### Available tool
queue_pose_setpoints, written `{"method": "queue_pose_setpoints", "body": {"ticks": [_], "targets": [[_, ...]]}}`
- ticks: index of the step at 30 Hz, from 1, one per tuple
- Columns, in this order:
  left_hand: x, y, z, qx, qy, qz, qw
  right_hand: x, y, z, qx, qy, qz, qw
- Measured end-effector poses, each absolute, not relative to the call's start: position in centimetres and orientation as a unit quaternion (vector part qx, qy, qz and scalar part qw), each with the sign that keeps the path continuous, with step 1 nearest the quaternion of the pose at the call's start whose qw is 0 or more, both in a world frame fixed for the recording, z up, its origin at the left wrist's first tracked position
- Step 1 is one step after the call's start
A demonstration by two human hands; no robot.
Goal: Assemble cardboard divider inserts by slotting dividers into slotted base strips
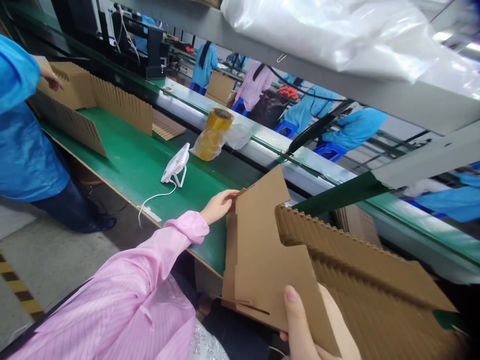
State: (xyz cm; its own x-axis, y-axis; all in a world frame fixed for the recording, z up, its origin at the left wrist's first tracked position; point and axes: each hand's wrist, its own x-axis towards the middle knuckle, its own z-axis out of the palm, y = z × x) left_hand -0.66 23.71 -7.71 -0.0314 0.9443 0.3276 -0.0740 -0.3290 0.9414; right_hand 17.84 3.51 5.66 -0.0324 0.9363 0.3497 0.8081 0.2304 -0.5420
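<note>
A folded corrugated cardboard sheet (268, 255) is held up just over the edge of the green conveyor belt (146, 170), gripped from two sides to keep it steady: the left hand (219, 206) curls over its upper edge, and the right hand (309, 325) pinches its lower edge. Farther along the belt sit a small white fan (176, 164) and a yellow tape roll (213, 134), near a co-worker's blue sleeve (18, 70) and upright cardboard dividers (120, 107).

Two hands (219, 206) (302, 325), one cardboard blank (262, 250)
One tape roll (219, 120), one white fan (176, 162), one slotted cardboard piece (93, 105) on the counter (123, 155), one co-worker's hand (50, 75), one plastic bag (238, 136), four blue stools (330, 151)
</note>
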Motion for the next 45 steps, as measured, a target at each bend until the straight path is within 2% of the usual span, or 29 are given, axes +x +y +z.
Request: {"method": "queue_pose_setpoints", "body": {"ticks": [7, 10, 14, 17, 19, 23, 27, 31, 35, 40, 45], "targets": [[-1.0, 23.9, -8.2, 0.577, 0.442, 0.568, 0.386, 16.9, 4.2, 4.4, -0.602, -0.725, 0.129, 0.308], [-1.5, 23.1, -6.6, 0.604, 0.434, 0.597, 0.3, 16.2, 3.6, 4.3, -0.619, -0.707, 0.129, 0.317], [-2.0, 20.9, -2.6, 0.738, 0.294, 0.585, 0.16, 15.1, 2.8, 4.5, -0.561, -0.716, 0.122, 0.398], [-2.1, 19.7, -1.1, 0.843, 0.161, 0.495, 0.133, 15.0, 2.8, 4.0, -0.529, -0.771, 0.033, 0.353], [-2.0, 19.5, -1.6, 0.869, 0.141, 0.459, 0.121, 15.1, 2.9, 3.5, -0.519, -0.791, -0.014, 0.325], [-2.0, 19.4, -4.1, 0.874, 0.209, 0.426, 0.108, 15.4, 2.7, 2.9, -0.528, -0.793, -0.089, 0.291], [-1.9, 19.1, -5.6, 0.862, 0.219, 0.451, 0.082, 15.4, 2.5, 3.1, -0.53, -0.795, -0.114, 0.272], [-1.3, 18.8, -5.7, 0.847, 0.242, 0.474, 0.004, 14.8, 2.8, 3.1, -0.54, -0.79, -0.105, 0.27], [-1.0, 18.9, -5.6, 0.823, 0.312, 0.471, -0.065, 13.8, 2.9, 2.6, -0.563, -0.763, -0.06, 0.313], [-1.2, 19.9, -4.6, 0.847, 0.253, 0.464, -0.059, 15.1, 3.1, 2.9, -0.517, -0.785, -0.024, 0.341], [-0.6, 20.4, -3.6, 0.82, 0.271, 0.503, -0.02, 18.7, 4.6, 3.2, -0.559, -0.757, -0.098, 0.325]]}}
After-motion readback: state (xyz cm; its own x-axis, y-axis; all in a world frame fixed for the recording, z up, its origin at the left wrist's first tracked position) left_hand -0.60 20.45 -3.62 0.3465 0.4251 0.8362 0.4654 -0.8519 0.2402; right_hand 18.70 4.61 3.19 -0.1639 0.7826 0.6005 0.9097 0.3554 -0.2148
